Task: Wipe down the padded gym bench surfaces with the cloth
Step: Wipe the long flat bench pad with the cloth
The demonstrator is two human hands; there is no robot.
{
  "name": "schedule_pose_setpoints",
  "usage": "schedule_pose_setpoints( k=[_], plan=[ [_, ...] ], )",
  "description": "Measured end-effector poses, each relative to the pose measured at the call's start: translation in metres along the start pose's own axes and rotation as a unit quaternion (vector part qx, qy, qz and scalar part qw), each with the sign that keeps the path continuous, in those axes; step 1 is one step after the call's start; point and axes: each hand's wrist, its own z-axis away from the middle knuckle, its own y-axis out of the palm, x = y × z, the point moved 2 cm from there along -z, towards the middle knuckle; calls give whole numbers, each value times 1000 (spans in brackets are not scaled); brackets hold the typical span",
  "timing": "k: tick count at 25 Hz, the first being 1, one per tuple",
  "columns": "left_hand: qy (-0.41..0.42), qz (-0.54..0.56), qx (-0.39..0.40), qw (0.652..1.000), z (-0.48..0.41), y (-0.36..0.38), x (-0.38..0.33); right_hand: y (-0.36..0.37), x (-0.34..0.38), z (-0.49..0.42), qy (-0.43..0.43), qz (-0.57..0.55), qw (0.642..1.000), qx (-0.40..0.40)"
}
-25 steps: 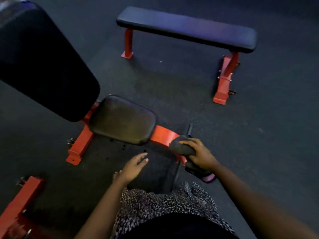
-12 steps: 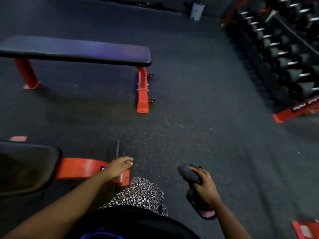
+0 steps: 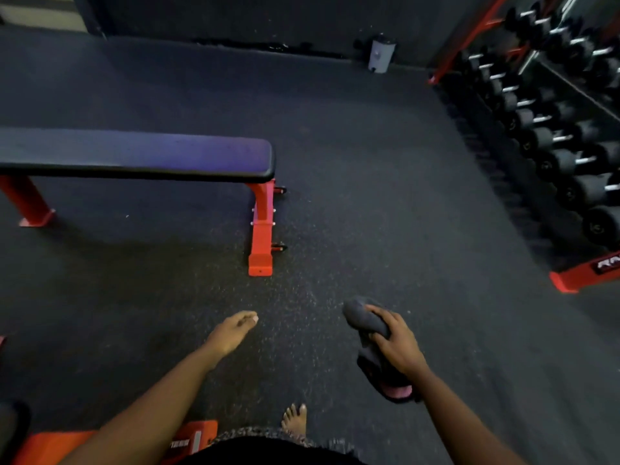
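My right hand [image 3: 397,342] grips a bunched dark grey cloth [image 3: 364,318] above the floor, low and right of centre. My left hand [image 3: 233,332] hangs free at low centre, fingers loosely curled and holding nothing. A flat bench with a dark padded top [image 3: 141,154] on red legs [image 3: 261,226] stands ahead on the left, well beyond both hands. The red frame [image 3: 50,446] of the adjustable bench and a sliver of its dark seat pad [image 3: 13,427] show at the bottom left corner.
A rack of black dumbbells [image 3: 553,135] with a red frame fills the right side. A pale bin [image 3: 380,55] stands against the dark back wall. Dark rubber flooring [image 3: 369,213] lies between the flat bench and the rack. My bare foot [image 3: 295,417] and a pink-soled slipper [image 3: 396,389] are below.
The view has swung right and away from the adjustable bench. Its seat pad has slid out to the bottom left corner. The flat bench and dumbbell rack now lie ahead. My right hand still holds the cloth.
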Motion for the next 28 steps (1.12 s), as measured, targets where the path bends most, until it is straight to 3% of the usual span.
schedule_pose_setpoints(
  k=[7, 13, 21, 25, 28],
  plan=[
    [0, 158, -120, 980, -79, -34, -78, -37, 82, -171, -132, 18, 989, 66],
    [-109, 224, -272, 929, -89, -79, -52, 0, 186, -305, -284, 48, 936, 204],
    [-253, 374, -444, 774, -44, -84, 36, 154, 332, -350, -441, 94, 790, 416],
    [-284, 447, -479, 700, -48, -152, 99, 254, 397, -348, -471, 166, 728, 470],
    [-290, 486, -471, 677, -54, -216, 137, 303, 431, -365, -466, 256, 693, 487]
  ],
)
